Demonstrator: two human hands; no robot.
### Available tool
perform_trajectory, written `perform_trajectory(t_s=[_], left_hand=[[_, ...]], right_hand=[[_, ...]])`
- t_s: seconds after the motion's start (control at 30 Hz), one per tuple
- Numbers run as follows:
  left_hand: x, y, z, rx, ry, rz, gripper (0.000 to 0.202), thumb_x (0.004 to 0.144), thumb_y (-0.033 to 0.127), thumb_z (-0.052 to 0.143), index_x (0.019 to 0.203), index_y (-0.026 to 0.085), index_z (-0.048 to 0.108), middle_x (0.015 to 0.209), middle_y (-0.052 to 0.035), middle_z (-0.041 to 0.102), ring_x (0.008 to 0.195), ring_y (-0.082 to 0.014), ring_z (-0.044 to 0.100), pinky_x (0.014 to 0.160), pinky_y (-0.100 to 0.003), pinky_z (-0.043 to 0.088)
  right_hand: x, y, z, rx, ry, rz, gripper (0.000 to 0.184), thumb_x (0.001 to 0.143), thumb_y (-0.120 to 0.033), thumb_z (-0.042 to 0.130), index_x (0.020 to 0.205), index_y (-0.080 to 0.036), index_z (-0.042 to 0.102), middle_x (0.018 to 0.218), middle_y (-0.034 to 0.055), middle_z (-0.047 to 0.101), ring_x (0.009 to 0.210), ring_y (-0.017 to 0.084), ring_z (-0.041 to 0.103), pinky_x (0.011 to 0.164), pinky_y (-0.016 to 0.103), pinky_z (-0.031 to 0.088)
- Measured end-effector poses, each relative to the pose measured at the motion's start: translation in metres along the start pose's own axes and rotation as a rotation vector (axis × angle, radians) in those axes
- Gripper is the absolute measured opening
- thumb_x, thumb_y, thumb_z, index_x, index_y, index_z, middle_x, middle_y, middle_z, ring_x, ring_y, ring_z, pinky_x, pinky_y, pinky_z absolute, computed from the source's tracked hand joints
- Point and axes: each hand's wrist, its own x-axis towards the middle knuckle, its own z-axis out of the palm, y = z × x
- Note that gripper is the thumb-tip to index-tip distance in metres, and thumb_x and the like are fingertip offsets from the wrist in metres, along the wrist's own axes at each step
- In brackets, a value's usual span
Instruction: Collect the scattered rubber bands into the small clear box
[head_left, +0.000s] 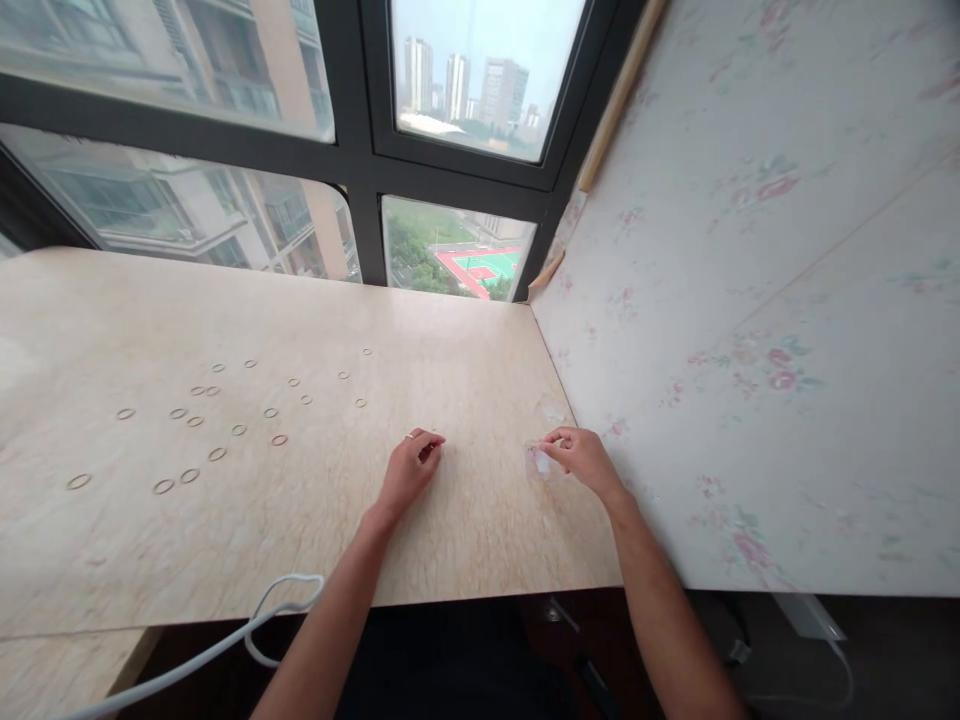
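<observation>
My left hand [414, 462] rests low over the middle of the table, thumb and fingertips pressed together. Whatever lies in that pinch is too small to make out. My right hand [583, 458] is closed in a pinch at a small clear plastic box [541, 464] near the wall. Its fingertips overlap the box, and I cannot tell whether they grip its rim or something small inside. Just behind the box lies a clear plastic piece [551, 410], perhaps its lid. Several thin rings, like small elastic bands, are spread over the left side; one is a reddish band [280, 440].
The marble-patterned tabletop [465, 520] meets a flower-papered wall [750, 300] on the right and a dark window frame [450, 180] at the back. A white cable [225, 645] loops over the front edge at left. Peeling trim [547, 275] stands out at the corner.
</observation>
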Motion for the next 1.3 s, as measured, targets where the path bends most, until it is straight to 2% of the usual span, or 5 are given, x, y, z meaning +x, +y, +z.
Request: perform_trajectory(t_s=[0.57, 0.77, 0.93, 1.13, 1.3], left_hand=[[0.0, -0.001, -0.001, -0.017, 0.016, 0.002, 0.015, 0.083, 0.018, 0.05, 0.087, 0.018, 0.064, 0.085, -0.0037, 0.064, 0.074, -0.0133, 0.057, 0.068, -0.027, 0.045], [-0.004, 0.002, -0.011, -0.083, -0.028, -0.022, 0.017, 0.083, 0.02, 0.05, 0.088, 0.018, 0.065, 0.089, -0.0047, 0.065, 0.079, -0.0138, 0.059, 0.072, -0.027, 0.048], [-0.01, -0.008, -0.048, -0.033, 0.019, -0.096, 0.017, 0.083, 0.023, 0.05, 0.09, 0.018, 0.065, 0.089, -0.0043, 0.066, 0.074, -0.0131, 0.06, 0.067, -0.026, 0.049], [-0.01, -0.043, -0.129, 0.348, 0.24, -0.249, 0.022, 0.082, 0.023, 0.049, 0.095, 0.016, 0.065, 0.091, -0.006, 0.066, 0.07, -0.0143, 0.058, 0.072, -0.029, 0.048], [-0.011, -0.064, -0.184, 0.707, 0.062, -0.498, 0.026, 0.083, 0.028, 0.05, 0.099, 0.016, 0.066, 0.099, -0.0095, 0.064, 0.085, -0.0214, 0.061, 0.077, -0.031, 0.045]], right_hand=[[-0.012, 0.0, -0.002, 0.069, 0.02, -0.024, 0.031, 0.079, -0.045, 0.061, 0.082, -0.016, 0.071, 0.047, -0.0031, 0.051, 0.04, 0.009, 0.046, 0.041, 0.02, 0.033], [-0.052, 0.0, 0.038, 0.11, -0.018, -0.177, 0.032, 0.087, -0.043, 0.053, 0.087, -0.016, 0.071, 0.049, -0.0024, 0.053, 0.042, 0.01, 0.046, 0.043, 0.022, 0.036], [-0.073, 0.008, 0.072, 0.052, -0.023, -0.312, 0.03, 0.09, -0.04, 0.05, 0.095, -0.02, 0.072, 0.083, 0.0044, 0.072, 0.069, 0.017, 0.067, 0.064, 0.027, 0.052], [-0.07, 0.01, 0.073, -0.008, 0.021, -0.322, 0.038, 0.092, -0.046, 0.045, 0.102, -0.02, 0.071, 0.089, 0.0061, 0.073, 0.076, 0.021, 0.07, 0.069, 0.029, 0.057], [-0.07, 0.012, 0.074, -0.057, 0.042, -0.378, 0.036, 0.092, -0.045, 0.045, 0.1, -0.022, 0.071, 0.094, 0.0047, 0.073, 0.082, 0.022, 0.071, 0.068, 0.028, 0.057]])
